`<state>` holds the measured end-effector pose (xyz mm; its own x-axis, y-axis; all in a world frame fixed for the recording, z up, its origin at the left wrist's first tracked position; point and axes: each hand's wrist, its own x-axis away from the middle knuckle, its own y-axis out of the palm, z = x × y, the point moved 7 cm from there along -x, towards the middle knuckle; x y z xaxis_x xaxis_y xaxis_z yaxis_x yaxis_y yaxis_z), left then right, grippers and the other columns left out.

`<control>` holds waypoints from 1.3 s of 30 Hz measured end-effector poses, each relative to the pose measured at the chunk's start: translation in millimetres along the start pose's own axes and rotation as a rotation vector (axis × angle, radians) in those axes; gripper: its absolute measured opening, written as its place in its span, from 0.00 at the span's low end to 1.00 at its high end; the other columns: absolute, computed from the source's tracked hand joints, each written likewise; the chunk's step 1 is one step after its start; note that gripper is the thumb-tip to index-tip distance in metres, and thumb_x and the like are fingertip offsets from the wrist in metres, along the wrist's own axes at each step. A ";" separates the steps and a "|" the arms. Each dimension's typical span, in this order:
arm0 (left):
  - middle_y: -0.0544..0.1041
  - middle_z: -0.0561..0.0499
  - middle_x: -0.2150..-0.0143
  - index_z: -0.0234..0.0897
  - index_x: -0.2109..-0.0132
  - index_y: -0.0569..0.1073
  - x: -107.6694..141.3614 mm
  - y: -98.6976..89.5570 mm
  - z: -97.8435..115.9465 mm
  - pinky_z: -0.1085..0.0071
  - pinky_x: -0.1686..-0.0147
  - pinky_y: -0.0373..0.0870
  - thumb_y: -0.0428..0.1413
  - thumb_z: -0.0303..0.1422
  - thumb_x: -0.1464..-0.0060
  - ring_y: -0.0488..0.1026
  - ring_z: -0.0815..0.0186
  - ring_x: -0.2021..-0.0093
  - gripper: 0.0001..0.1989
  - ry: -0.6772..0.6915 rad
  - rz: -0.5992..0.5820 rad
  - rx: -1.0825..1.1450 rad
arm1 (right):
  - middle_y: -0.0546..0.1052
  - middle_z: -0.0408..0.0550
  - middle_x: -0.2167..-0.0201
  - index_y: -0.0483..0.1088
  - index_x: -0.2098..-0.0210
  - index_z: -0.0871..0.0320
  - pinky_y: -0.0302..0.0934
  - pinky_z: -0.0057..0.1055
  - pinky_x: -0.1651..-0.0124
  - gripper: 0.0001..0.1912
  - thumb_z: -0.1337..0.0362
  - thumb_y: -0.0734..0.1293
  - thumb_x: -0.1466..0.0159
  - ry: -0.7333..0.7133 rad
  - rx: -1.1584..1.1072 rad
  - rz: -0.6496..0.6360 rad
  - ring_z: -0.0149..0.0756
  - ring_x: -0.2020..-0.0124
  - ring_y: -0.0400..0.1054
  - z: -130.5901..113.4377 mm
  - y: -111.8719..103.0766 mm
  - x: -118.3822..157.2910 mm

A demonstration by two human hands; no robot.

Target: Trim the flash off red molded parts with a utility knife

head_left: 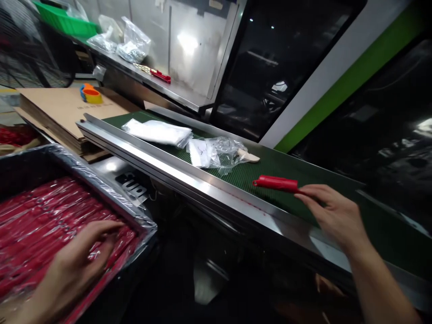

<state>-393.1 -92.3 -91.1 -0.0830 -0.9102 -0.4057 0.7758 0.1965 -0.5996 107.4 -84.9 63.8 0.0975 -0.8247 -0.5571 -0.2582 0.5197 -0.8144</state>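
Observation:
My right hand (337, 216) is closed in a pinch on the near end of a red plastic part (277, 182). The part is long and half-round, with a small ring at its far end. It is held just over a green ribbed conveyor belt (303, 173). At the lower left, my left hand (79, 258) is over a lined box (141, 220) packed with red parts in clear wrapping (43, 220). Its fingers are bent, with a gap between thumb and forefinger, and nothing shows held in them. Their tips are at the wrapped parts; contact is unclear.
On the belt lie white plastic bags (157, 132), a crumpled clear bag (226, 150) and a beige piece (249, 156). A metal rail (189, 173) edges the belt. Flat cardboard (57, 105) carries tape rolls (91, 94). Behind stands a metal bench (182, 96) with bagged hardware (133, 47).

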 end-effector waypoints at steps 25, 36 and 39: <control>0.78 0.53 0.56 0.44 0.54 0.75 23.0 51.5 182.8 0.77 0.56 0.74 0.57 0.20 0.42 0.76 0.70 0.56 0.14 -0.158 -0.022 0.643 | 0.74 0.41 0.51 0.76 0.56 0.48 0.70 0.27 0.54 0.08 0.63 0.67 0.34 0.161 -0.527 -0.125 0.31 0.59 0.72 -114.8 14.8 107.9; 0.76 0.57 0.62 0.44 0.55 0.74 26.5 62.0 168.8 0.82 0.63 0.70 0.57 0.26 0.40 0.72 0.75 0.62 0.08 -0.290 -0.053 0.651 | 0.79 0.38 0.61 0.78 0.63 0.46 0.66 0.15 0.61 0.07 0.53 0.70 0.39 0.395 -0.601 -0.284 0.28 0.64 0.74 -103.3 51.1 119.1; 0.75 0.57 0.63 0.44 0.56 0.74 26.4 67.1 156.2 0.81 0.66 0.70 0.58 0.30 0.39 0.72 0.75 0.65 0.05 -0.389 -0.050 0.674 | 0.79 0.40 0.66 0.78 0.66 0.47 0.66 0.16 0.65 0.11 0.49 0.71 0.41 0.493 -0.625 -0.320 0.29 0.69 0.73 -103.4 53.6 119.9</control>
<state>-245.5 -160.1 -34.3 0.0009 -0.9991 -0.0431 0.9999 0.0015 -0.0117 5.9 -179.0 -29.9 -0.1353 -0.9887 -0.0640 -0.7858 0.1464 -0.6008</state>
